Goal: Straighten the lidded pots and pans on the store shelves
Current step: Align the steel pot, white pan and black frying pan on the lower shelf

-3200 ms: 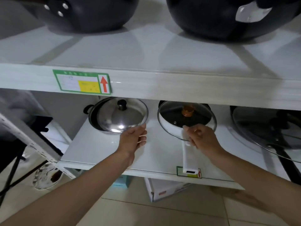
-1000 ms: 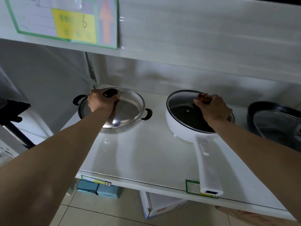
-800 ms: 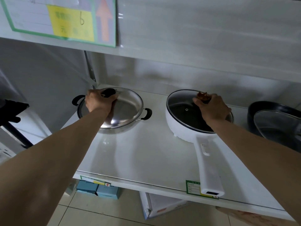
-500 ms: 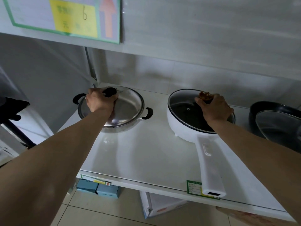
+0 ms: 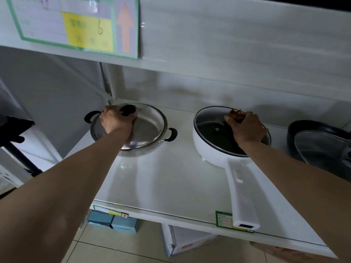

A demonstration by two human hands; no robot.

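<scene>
**Both hands on pot lids, lower shelf**

The left hand point(image 5: 115, 122) has its fingers curled closed around the black knob point(image 5: 127, 110) of a steel lid point(image 5: 146, 128), which sits on a two-handled pot. The right hand point(image 5: 245, 128) closes over the brown knob point(image 5: 235, 113) of a glass lid point(image 5: 214, 133) on a white pan point(image 5: 209, 154). Likely judgement: glass is heavy and breakable, steel slick; knobs give the surest hold. The pan's long handle point(image 5: 241, 194) points back past the right wrist.

Shop, price label point(image 5: 76, 25) on shelf edge point(image 5: 228, 44), displayed cookware
</scene>
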